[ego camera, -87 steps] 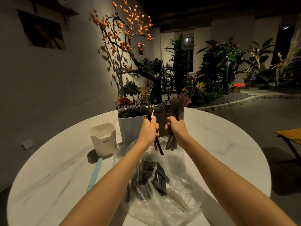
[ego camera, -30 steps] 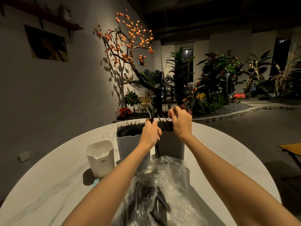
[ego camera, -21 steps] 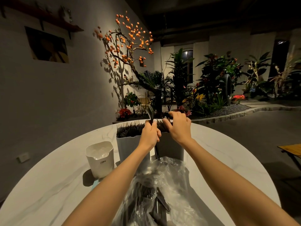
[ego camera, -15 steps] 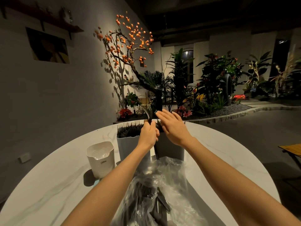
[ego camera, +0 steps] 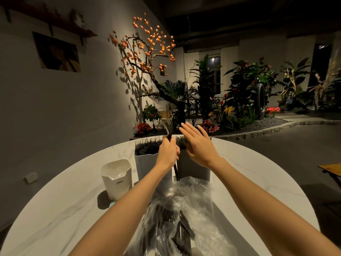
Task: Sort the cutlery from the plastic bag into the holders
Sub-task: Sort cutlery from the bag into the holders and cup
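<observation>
Forks (ego camera: 168, 130) gripped in left hand (ego camera: 168, 154), right hand (ego camera: 198, 145) flat over holder (ego camera: 193, 169)

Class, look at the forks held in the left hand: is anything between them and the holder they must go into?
Nothing visible blocks the forks gripped by the left hand directly above the fork holder. The open right hand hovers beside, over the other holder.
</observation>
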Motion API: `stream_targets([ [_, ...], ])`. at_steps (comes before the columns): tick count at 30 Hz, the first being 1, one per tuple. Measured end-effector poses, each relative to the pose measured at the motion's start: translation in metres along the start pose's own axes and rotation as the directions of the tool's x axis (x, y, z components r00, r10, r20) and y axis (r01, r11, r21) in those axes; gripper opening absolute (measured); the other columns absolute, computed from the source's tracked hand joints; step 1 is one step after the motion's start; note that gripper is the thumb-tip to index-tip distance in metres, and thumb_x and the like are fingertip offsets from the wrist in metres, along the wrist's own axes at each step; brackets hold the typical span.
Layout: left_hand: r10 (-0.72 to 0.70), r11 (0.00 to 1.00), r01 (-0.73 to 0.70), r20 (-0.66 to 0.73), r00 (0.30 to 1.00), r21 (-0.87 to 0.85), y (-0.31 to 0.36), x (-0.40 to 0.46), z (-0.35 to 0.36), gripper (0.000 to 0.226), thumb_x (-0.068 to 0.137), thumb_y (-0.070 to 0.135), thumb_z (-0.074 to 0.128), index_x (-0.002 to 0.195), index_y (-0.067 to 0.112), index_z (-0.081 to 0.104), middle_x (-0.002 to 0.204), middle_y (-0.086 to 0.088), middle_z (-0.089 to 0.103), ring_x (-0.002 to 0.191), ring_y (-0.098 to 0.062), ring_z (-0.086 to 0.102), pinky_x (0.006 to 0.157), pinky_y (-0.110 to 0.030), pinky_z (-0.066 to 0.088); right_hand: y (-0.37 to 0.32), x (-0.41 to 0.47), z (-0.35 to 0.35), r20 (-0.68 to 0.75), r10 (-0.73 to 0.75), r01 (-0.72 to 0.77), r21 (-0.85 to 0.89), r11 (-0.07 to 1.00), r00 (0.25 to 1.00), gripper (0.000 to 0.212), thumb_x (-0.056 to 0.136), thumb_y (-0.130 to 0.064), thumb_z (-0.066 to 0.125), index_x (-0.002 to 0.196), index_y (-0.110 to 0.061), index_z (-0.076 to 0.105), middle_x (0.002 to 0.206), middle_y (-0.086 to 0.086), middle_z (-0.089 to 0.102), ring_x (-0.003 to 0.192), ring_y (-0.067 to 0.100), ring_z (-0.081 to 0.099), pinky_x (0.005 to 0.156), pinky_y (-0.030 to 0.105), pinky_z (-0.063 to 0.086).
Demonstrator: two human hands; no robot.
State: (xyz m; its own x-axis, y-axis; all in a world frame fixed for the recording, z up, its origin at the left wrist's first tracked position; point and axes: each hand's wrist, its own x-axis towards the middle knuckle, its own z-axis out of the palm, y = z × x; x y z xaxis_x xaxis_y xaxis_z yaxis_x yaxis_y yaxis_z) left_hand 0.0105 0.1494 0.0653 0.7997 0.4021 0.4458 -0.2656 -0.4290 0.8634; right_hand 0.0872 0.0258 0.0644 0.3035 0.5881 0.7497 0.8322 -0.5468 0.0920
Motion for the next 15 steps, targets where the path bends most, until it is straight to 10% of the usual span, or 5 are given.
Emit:
stream_targets([
  [8,-0.021,1.0,0.022,0.05,0.999,-0.012,-0.005,-0.002,-0.004,0.023,0.106,0.024,0.03,0.087,0.014,0.039,0.064,-0.003,0.05,0.05,-0.014,0.041,0.055,-0.033,0.038,-0.004,0.002,-0.002,0.242,0.049,-0.076,0.101,0.992,0.969,0.058,0.095,-0.025,0.046,0.15,-0.02,0.03,0.151,0.001,0.04,0.141,0.013,0.032,0.121,0.035,-0.003],
  [15,-0.052,0.991,0.041,0.088,0.995,0.125,-0.004,-0.008,-0.009,0.016,0.103,0.022,0.037,0.101,0.011,0.049,0.082,-0.001,0.049,0.072,-0.013,0.043,0.069,-0.037,0.04,-0.026,0.016,-0.013,0.017,0.296,-0.259,0.535,0.804,0.955,0.035,0.099,-0.034,0.049,0.117,-0.011,0.067,0.114,0.004,0.067,0.108,0.016,0.055,0.096,0.034,0.042],
])
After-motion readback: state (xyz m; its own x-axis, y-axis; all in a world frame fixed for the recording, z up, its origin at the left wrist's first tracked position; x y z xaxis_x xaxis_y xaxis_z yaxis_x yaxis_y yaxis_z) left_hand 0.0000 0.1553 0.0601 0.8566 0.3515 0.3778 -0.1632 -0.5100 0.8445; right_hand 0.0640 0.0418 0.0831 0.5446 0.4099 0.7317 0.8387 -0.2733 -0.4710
